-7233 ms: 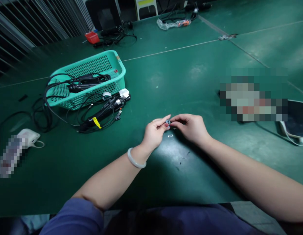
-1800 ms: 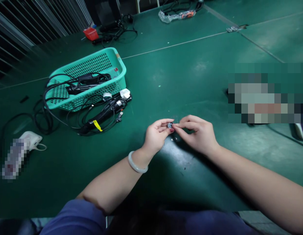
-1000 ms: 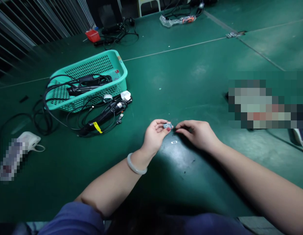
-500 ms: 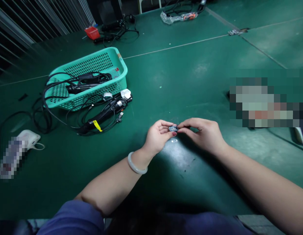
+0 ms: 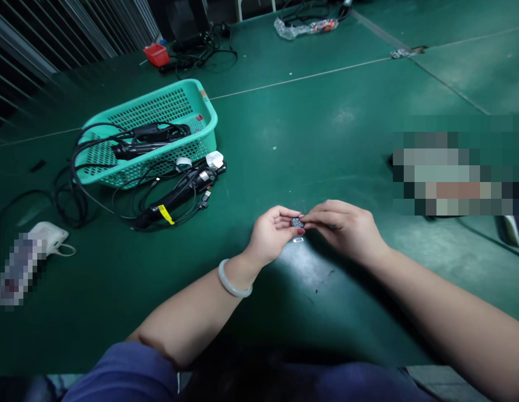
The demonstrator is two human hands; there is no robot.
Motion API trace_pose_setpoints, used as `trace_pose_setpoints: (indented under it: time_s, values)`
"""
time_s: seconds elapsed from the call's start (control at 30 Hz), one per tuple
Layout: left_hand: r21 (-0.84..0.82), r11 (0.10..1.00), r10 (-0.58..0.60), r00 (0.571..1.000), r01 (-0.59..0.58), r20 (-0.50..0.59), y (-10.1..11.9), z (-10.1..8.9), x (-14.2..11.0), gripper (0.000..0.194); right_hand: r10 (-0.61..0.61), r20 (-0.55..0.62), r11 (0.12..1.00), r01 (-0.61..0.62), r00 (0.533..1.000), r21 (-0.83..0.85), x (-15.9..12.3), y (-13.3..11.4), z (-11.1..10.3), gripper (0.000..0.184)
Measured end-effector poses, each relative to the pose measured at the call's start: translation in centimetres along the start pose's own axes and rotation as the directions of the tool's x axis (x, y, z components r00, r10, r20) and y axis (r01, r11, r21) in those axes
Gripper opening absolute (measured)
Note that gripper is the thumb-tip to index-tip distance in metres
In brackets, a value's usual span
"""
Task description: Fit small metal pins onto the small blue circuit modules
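A small dark circuit board [image 5: 296, 222] with pale markings is held just above the green table. My left hand [image 5: 272, 233] pinches it between thumb and fingers from the left side. My right hand [image 5: 347, 228] is closed at the board's right edge, with its thumb and fingertips pressed together there. Whether the right fingers grip the board itself or some tiny part on it is too small to tell. Just below the fingertips, a small white-framed rectangular piece [image 5: 298, 240] lies on the table.
A turquoise basket [image 5: 209, 120] with black cabled devices stands at the left. Beside it lies a black handheld device [image 5: 175, 198] with cables and a yellow tag. A white device [image 5: 50, 234] is far left, a blurred-out object [image 5: 452, 173] right, a red bin [image 5: 157, 54] behind.
The board has turned slightly in the left fingers, showing more of its face. My right fingertips have drawn closer together at its edge. The rest of the table is unchanged.
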State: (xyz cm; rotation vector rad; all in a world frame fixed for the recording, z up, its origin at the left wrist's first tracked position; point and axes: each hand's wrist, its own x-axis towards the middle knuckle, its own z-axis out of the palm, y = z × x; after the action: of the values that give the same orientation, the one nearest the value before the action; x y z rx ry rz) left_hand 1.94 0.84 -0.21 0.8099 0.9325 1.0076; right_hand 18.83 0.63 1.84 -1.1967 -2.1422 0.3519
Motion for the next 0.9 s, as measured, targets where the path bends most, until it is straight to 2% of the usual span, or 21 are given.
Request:
trace_pose_setpoints:
  time_s: [0.13, 0.23, 0.37, 0.47, 0.53, 0.6, 0.77, 0.9]
  values:
    - [-0.017, 0.999, -0.048, 0.999, 0.048, 0.025, 0.2, -0.2, 0.1, 0.04, 0.009, -0.012, 0.996, -0.008, 1.0, 0.092, 0.0, -0.3, 0.0, 0.015]
    - [-0.099, 0.99, -0.091, 0.995, 0.095, 0.043, 0.2, -0.4, 0.1, 0.04, 0.056, -0.043, 0.988, -0.049, 0.998, 0.149, 0.1, -0.5, -0.1, 0.013]
    - [-0.232, 0.967, -0.115, 0.993, 0.108, -0.019, 0.4, -0.5, 0.3, 0.032, 0.169, -0.07, 0.975, -0.157, 0.983, 0.155, 0.3, -0.3, -0.2, 0.015]
    - [-0.254, 0.966, -0.078, 0.992, 0.051, -0.099, 0.5, -0.4, 0.4, 0.026, 0.178, 0.101, 0.974, -0.19, 0.979, 0.122, 0.4, 0.2, 0.1, 0.011]
    - [-0.255, 0.967, -0.049, 0.991, 0.015, -0.125, 0.5, -0.4, 0.4, 0.026, 0.156, 0.251, 0.978, -0.185, 0.955, 0.095, 0.3, 0.4, 0.4, 0.009]
    - [-0.255, 0.967, -0.024, 0.991, -0.011, -0.135, 0.4, -0.4, 0.4, 0.028, 0.146, 0.323, 0.983, -0.174, 0.935, 0.06, 0.2, 0.5, 0.8, 0.01]
    - [-0.236, 0.971, -0.007, 0.991, -0.026, -0.137, 0.1, -0.4, 0.4, 0.032, 0.158, 0.262, 0.987, -0.159, 0.952, -0.017, 0.0, 0.4, 1.5, 0.013]
    - [-0.203, 0.979, 0.005, 0.989, -0.035, -0.149, 0.1, -0.3, 0.4, 0.035, 0.154, 0.273, 0.988, -0.153, 0.95, -0.026, 0.1, 0.6, 1.8, 0.013]
